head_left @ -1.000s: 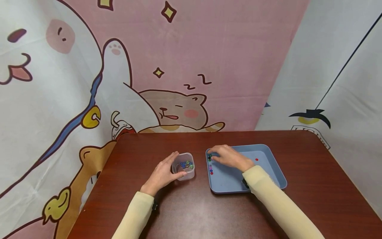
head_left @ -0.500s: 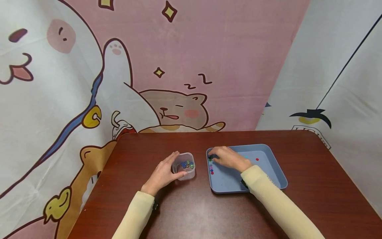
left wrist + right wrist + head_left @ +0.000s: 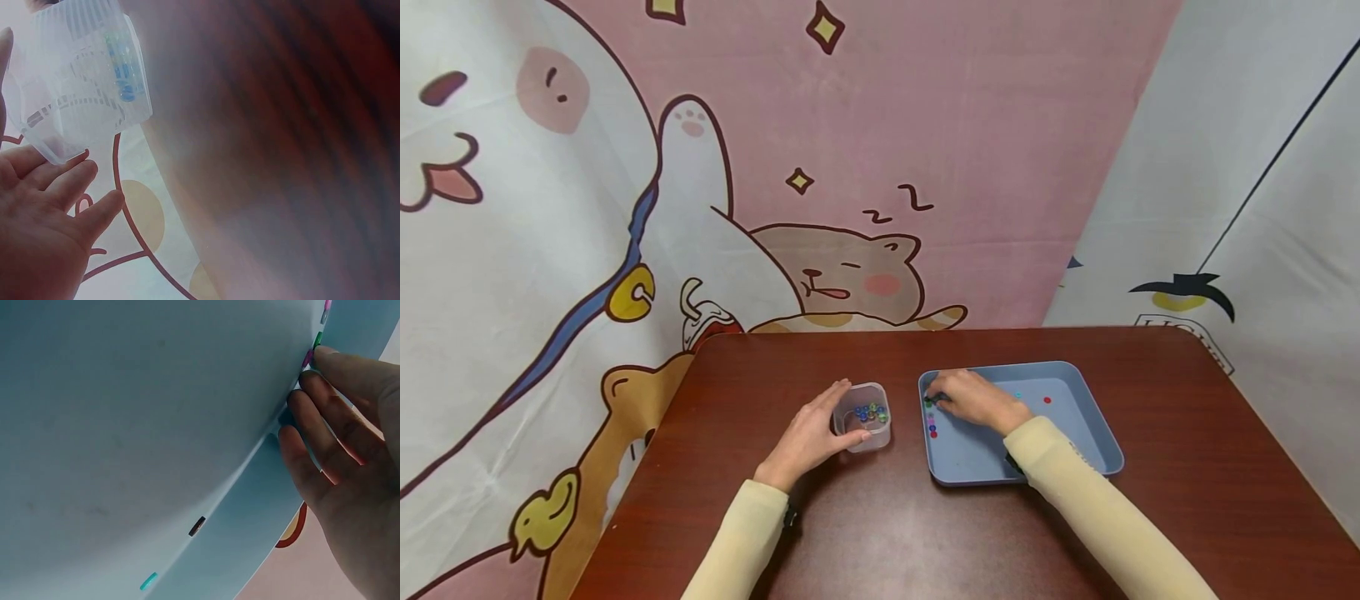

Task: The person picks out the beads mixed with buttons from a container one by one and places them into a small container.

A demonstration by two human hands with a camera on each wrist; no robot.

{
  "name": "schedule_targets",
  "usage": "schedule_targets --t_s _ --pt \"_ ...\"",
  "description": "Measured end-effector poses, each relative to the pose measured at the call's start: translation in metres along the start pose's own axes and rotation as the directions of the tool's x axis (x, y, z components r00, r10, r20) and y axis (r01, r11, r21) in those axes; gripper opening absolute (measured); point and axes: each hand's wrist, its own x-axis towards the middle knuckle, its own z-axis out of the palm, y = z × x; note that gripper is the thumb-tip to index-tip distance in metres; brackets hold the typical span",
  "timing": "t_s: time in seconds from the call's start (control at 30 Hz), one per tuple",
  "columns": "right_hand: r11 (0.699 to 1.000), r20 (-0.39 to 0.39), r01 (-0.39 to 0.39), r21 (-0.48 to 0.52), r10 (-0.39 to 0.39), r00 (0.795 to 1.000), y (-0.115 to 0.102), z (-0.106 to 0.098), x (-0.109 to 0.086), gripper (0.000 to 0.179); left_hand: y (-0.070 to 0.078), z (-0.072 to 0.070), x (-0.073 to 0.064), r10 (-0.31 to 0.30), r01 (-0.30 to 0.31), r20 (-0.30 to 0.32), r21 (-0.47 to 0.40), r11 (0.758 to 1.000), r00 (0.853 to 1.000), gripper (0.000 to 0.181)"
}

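My left hand (image 3: pixel 805 437) grips a clear plastic container (image 3: pixel 876 443), thumb in front and fingers behind. Several shiny blue and green beads (image 3: pixel 871 412) lie inside it. In the left wrist view the container (image 3: pixel 75 119) is tilted in the picture. My right hand (image 3: pixel 973 398) reaches into the blue tray (image 3: pixel 977 467) at its far left corner. Its thumb and forefinger pinch around a small purple disc (image 3: pixel 307 359), next to a green disc (image 3: pixel 317 339) by the tray wall. More coloured discs (image 3: pixel 932 428) form a row along the left wall.
A red disc (image 3: pixel 1047 400) and a turquoise disc (image 3: pixel 1018 395) lie farther right in the tray. A dark disc (image 3: pixel 197 526) shows by the wall in the right wrist view. The brown table (image 3: pixel 880 533) ends at a printed cloth (image 3: pixel 985 167) behind.
My right hand has shifted slightly toward me along the tray's left wall, its fingers drawing closer together. The turquoise disc has come into sight. My left hand and the container stay put.
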Motion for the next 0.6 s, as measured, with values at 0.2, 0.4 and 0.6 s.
schedule_targets --t_s 0.2,0.4,0.6 --pt "1.0 -0.017 0.0 0.007 0.0 1.0 0.001 0.002 -0.001 0.018 0.0 0.0 0.0 -0.001 0.001 -0.006 -0.002 1.0 1.0 0.098" --pt "0.999 -0.027 -0.024 0.033 0.024 0.999 0.0 -0.001 -0.003 0.018 0.0 0.0 0.0 -0.002 0.002 -0.007 -0.002 1.0 1.0 0.097" --pt "0.995 -0.069 -0.046 0.09 0.052 0.996 -0.004 -0.01 -0.006 0.017 0.0 0.0 0.0 0.0 0.0 -0.006 -0.004 1.0 1.0 0.097"
